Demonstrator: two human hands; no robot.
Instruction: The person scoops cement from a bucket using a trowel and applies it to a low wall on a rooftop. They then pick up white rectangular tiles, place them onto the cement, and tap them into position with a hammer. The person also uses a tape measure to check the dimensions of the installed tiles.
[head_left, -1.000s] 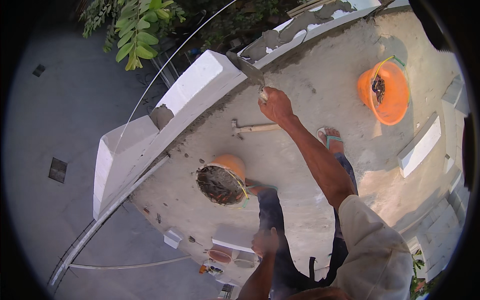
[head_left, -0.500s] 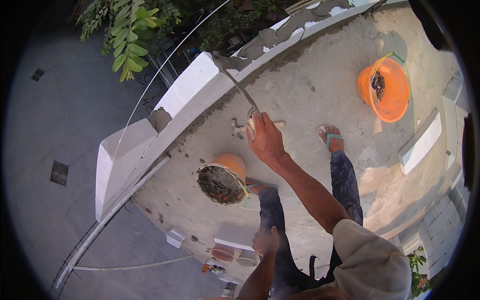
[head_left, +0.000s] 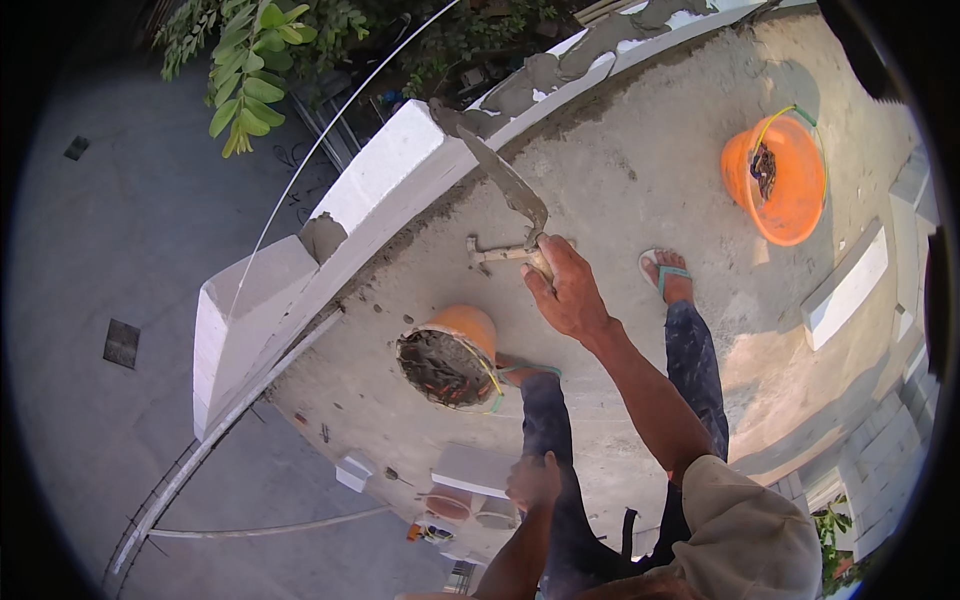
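My right hand (head_left: 572,290) is closed round the handle of a pointed trowel (head_left: 510,185), whose mortar-smeared blade reaches up and left to the end of a white block (head_left: 375,165) on the low wall. Wet grey mortar (head_left: 530,85) lies along the wall top beyond that block. Below the trowel, a hammer (head_left: 500,253) lies on the floor, its handle partly hidden by my right hand. My left hand (head_left: 533,482) rests against my left leg with its fingers curled; no tool shows in it.
An orange bucket of mortar (head_left: 445,370) stands tilted by my left foot. Another orange bucket (head_left: 775,180) sits to the right, near a loose white block (head_left: 847,285). Past the wall is a drop to a lower grey floor (head_left: 130,440); leaves (head_left: 250,90) overhang the far left.
My right hand has shifted right and slightly nearer me. The trowel has turned, so more of its flat blade shows, and more of the hammer is uncovered. My left hand stays put.
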